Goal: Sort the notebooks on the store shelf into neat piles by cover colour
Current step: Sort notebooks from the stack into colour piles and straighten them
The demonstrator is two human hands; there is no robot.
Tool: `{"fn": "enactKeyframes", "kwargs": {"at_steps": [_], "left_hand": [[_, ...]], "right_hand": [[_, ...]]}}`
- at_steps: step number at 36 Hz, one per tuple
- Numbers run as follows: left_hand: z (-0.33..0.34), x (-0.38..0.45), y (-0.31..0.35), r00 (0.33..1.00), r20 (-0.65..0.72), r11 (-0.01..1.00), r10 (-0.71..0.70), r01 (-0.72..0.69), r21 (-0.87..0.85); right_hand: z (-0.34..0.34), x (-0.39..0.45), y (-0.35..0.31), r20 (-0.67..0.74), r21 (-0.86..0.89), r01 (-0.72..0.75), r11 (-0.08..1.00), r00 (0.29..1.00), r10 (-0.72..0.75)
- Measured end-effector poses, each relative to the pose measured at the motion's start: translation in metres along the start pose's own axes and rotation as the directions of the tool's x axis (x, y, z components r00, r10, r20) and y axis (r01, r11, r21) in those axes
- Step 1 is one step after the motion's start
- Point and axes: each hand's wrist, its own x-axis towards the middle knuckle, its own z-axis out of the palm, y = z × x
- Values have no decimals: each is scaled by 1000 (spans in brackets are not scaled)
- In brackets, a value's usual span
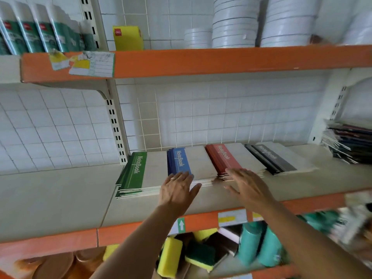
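Our left hand (177,190) and right hand (247,185) reach mid-frame, fingers released, grasping nothing. We judge sorting nearly done: green pile (133,174), blue pile (181,161), red pile (223,158) and black pile (269,158) only need squaring.

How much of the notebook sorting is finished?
Mostly done: green, blue, red and black piles lie side by side. Left hand rests flat at the blue pile's front edge; right hand is open at the red pile's. Left: squaring the slightly fanned edges.
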Motion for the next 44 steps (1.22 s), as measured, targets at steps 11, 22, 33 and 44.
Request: {"fn": "enactKeyframes", "kwargs": {"at_steps": [11,22,33,44], "left_hand": [[-2,6,128,995,20,995,101,-101,3],[0,14,282,986,34,986,166,-166,13],[8,40,401,958,8,957,287,-287,40],[28,123,469,946,-13,946,325,-325,23]], "right_hand": [[-55,-89,96,31,-69,-196,978,980,199],[-106,-183,223,34,-143,-256,956,964,263],[-130,-231,327,-25,-138,-343,929,939,343],[-152,-207,417,-103,-191,-405,894,914,392]]}}
